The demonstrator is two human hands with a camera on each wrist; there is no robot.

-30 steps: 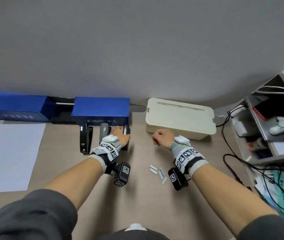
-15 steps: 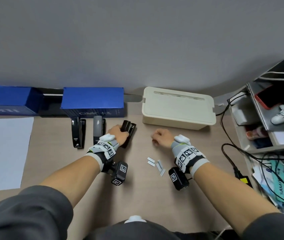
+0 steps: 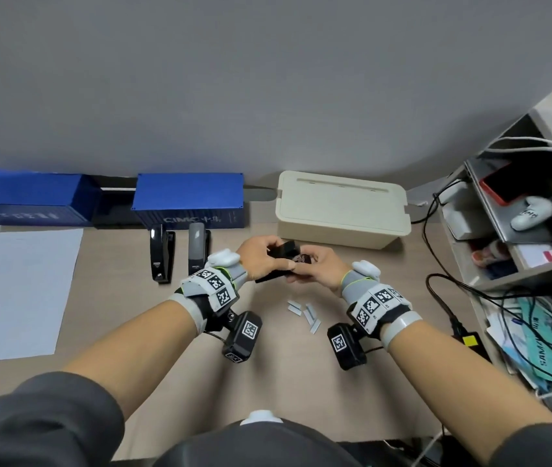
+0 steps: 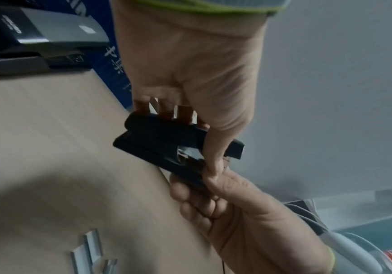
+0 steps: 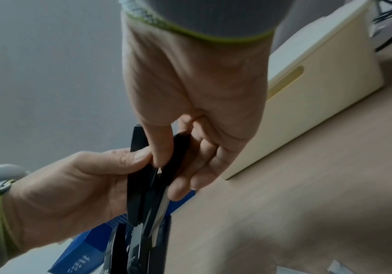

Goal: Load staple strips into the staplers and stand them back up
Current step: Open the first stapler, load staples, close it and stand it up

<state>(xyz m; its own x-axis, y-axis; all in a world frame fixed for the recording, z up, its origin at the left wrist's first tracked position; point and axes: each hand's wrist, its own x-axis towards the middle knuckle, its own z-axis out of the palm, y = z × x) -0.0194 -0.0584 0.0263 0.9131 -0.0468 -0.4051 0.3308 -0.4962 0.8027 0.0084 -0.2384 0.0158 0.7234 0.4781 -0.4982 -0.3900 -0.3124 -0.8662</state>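
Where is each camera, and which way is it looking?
Head: worn high, looks down at the desk; shows both forearms, left hand and right hand.
Left wrist: looks along left hand's fingers.
Right wrist: looks along right hand's fingers; left hand shows too.
Shared: all see the black stapler both hands hold.

- The black stapler is largely hidden under the left hand and right hand.
- Beside that stapler, the blue box is blurred in the right wrist view, its lettering unreadable.
- Staple strips below it are cut off in the left wrist view.
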